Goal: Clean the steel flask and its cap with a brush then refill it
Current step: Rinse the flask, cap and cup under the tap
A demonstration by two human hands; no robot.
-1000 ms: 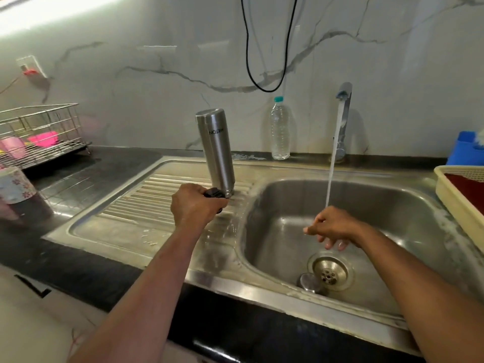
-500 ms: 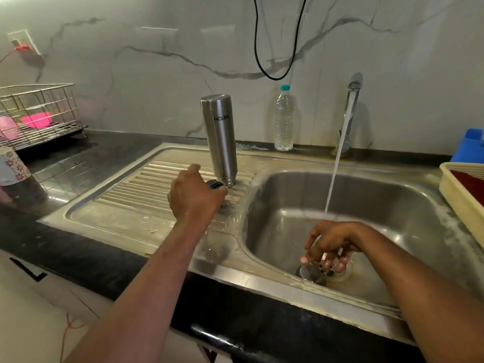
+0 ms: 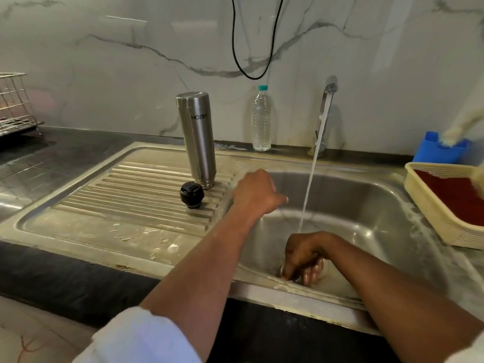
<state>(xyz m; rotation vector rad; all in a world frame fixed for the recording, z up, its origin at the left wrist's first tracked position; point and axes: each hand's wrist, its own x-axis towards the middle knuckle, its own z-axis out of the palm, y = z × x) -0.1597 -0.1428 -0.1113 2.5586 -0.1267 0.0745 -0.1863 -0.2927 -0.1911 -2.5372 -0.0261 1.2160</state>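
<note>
The steel flask (image 3: 197, 137) stands upside down on the ribbed drainboard (image 3: 125, 187), left of the basin. Its black inner stopper (image 3: 191, 194) lies just in front of it. My left hand (image 3: 255, 192) hovers over the basin's left edge, right of the stopper, holding nothing, fingers loosely curled. My right hand (image 3: 303, 254) is down at the basin floor near the drain. Its fingers close on the steel cap (image 3: 284, 272), which is mostly hidden. Water (image 3: 311, 179) runs from the tap (image 3: 330, 87) and falls just behind the right hand.
A plastic water bottle (image 3: 261, 119) stands by the wall behind the sink (image 3: 366, 205). A cream basket (image 3: 432, 205) and a blue container (image 3: 440, 150) sit on the right. A wire dish rack (image 3: 13, 103) stands at the far left. A black cable hangs on the wall.
My left hand let go of the black stopper on the drainboard and moved right to the basin's edge. My right hand dropped from the water stream to the steel cap at the drain.
</note>
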